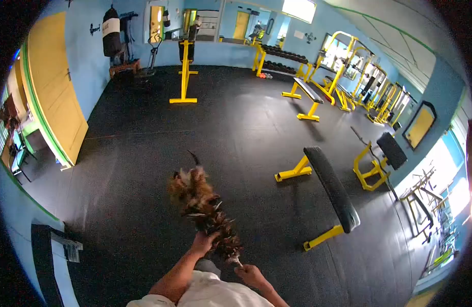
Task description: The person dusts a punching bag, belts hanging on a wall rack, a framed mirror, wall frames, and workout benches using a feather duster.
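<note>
A brown feather duster [203, 207] points away from me over the black floor. My left hand [203, 242] is closed around the feathers near the base of the duster. Just below, my right hand [250, 275] grips the end of its handle. Both forearms come up from the bottom edge of the head view, above a white shirt.
A black padded bench on yellow legs [332, 189] stands to my right, another bench [307, 92] farther back. Yellow racks [348, 66] line the far right wall. An upright yellow stand [185, 71] is ahead, a punching bag [111, 30] far left, a yellow door [54, 87] at left.
</note>
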The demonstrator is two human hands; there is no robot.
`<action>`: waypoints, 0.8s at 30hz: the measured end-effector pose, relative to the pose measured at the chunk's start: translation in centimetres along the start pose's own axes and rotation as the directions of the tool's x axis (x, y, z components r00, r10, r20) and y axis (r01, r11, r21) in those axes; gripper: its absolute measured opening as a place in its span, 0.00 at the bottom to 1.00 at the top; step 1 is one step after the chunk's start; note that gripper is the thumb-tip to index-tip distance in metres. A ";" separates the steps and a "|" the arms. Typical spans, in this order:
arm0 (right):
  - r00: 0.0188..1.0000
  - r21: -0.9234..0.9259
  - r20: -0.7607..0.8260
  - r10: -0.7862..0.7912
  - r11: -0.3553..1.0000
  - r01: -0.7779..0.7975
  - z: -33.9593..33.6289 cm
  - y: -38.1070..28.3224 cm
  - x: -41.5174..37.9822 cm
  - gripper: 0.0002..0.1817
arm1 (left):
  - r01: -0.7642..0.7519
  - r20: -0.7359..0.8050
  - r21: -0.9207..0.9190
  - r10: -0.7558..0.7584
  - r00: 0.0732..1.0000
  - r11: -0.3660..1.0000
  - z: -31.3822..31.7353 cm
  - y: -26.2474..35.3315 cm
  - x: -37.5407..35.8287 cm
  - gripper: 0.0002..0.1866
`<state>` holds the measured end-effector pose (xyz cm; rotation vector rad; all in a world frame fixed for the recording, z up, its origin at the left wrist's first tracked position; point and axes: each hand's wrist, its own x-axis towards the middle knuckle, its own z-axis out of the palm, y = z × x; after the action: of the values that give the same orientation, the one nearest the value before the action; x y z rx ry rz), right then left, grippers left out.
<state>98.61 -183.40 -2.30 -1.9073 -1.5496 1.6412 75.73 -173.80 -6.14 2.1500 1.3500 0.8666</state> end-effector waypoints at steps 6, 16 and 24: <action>0.997 -0.112 -0.034 -0.070 0.992 0.065 -8.6 -2.7 12.3 0.19 | 0.108 0.153 0.183 -0.137 0.979 0.977 -1.7 -2.5 12.1 0.23; 0.996 -0.134 -0.001 0.093 0.987 -0.092 -16.1 -9.8 27.5 0.24 | 0.425 0.082 -0.119 -0.418 0.905 0.897 -4.9 -8.0 29.3 0.25; 0.988 -0.207 0.141 -0.055 0.975 0.084 -31.1 -23.9 45.1 0.23 | 0.487 0.033 -0.750 -0.711 0.703 0.447 -9.0 -12.1 49.1 0.25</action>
<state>103.08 -123.76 -1.73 -1.8491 -1.8930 1.6638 77.58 -123.72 5.34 0.8241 1.4328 1.1546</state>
